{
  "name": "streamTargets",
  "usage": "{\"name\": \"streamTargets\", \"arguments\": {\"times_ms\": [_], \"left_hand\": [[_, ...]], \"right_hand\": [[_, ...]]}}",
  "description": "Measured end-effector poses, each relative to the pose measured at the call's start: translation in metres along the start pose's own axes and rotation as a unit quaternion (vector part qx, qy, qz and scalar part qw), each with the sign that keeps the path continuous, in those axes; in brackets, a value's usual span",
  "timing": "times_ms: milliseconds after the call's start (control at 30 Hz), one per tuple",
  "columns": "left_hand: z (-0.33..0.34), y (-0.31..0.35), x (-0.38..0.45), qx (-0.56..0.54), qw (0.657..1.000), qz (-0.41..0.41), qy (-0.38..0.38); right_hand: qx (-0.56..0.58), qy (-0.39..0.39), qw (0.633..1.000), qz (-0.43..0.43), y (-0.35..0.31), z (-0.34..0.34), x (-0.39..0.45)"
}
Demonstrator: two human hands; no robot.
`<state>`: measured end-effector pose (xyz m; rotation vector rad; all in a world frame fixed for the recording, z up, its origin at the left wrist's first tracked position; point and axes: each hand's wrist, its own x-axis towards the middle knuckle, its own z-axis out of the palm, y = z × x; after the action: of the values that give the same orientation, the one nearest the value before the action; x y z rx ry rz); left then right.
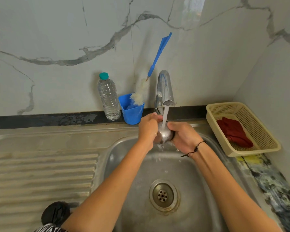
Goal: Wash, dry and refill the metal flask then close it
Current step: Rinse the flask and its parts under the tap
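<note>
The metal flask (164, 135) is held over the sink bowl (124, 161), directly under the running tap (165, 91). Water streams onto it and drips off below. My left hand (148, 129) grips the flask from the left side. My right hand (184, 136) grips it from the right, fingers curled round its body. Only the rounded middle of the flask shows between my hands; its mouth is hidden. A black round object, possibly the flask's cap (55, 213), lies on the drainboard at the front left.
A clear water bottle (108, 97) with a teal cap stands behind the sink. Beside it a blue cup (131, 113) holds a blue-handled bottle brush (155, 64). A beige basket (258, 124) with a red cloth (233, 131) sits at the right. The ribbed drainboard (40, 173) lies left.
</note>
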<state>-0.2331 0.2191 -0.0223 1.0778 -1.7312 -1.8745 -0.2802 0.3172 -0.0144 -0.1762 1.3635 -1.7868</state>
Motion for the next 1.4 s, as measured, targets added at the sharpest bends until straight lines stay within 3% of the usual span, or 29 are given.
{"name": "streamTargets", "arguments": {"times_ms": [100,167,233,300,433,600,633,700,767,867,1000,1100,1200,1300,1400], "left_hand": [[0.0,-0.008,-0.006,-0.062,0.996,0.053,0.036],[0.006,-0.011,-0.018,-0.09,0.981,0.159,0.059],[0.01,-0.019,-0.025,-0.053,0.958,0.277,0.053],[0.01,-0.03,-0.021,-0.012,0.943,0.329,0.046],[0.009,-0.017,-0.019,-0.068,0.978,0.195,0.026],[-0.003,-0.001,-0.01,-0.134,0.98,0.077,-0.123],[-0.004,-0.004,-0.008,-0.155,0.976,0.075,-0.13],[-0.004,-0.015,-0.006,-0.098,0.977,0.16,-0.105],[-0.006,-0.029,-0.004,0.045,0.939,0.326,-0.1],[-0.022,-0.043,0.012,0.223,0.81,0.527,-0.132],[-0.039,-0.039,0.03,0.32,0.708,0.607,-0.168],[-0.039,-0.033,0.033,0.357,0.688,0.615,-0.141],[-0.027,-0.029,0.025,0.339,0.723,0.6,-0.044],[-0.007,-0.023,0.006,0.261,0.817,0.512,0.044],[0.012,-0.011,-0.012,0.235,0.913,0.33,0.051]], "right_hand": [[0.109,-0.026,0.994,-0.002,0.008,0.007,0.0],[0.232,-0.016,0.973,-0.002,0.015,0.012,0.003],[0.31,-0.005,0.951,0.012,0.02,0.014,0.006],[0.339,0.01,0.94,0.03,0.024,0.016,0.006],[0.388,0.027,0.921,0.033,0.031,0.02,-0.001],[0.395,0.013,0.917,0.059,0.03,0.016,-0.007],[0.388,0.016,0.919,0.065,0.027,0.018,-0.007],[0.383,0.026,0.92,0.079,0.022,0.019,-0.006],[0.38,0.038,0.919,0.096,0.017,0.016,-0.002],[0.361,0.042,0.924,0.121,0.011,0.011,0.001],[0.303,0.016,0.945,0.125,0.009,0.01,-0.002],[0.302,0.021,0.945,0.124,0.01,0.01,-0.006],[0.308,0.043,0.946,0.091,0.009,0.012,-0.007],[0.308,0.058,0.948,0.062,0.009,0.016,-0.006],[0.3,0.07,0.951,0.038,0.013,0.018,-0.006]]}}
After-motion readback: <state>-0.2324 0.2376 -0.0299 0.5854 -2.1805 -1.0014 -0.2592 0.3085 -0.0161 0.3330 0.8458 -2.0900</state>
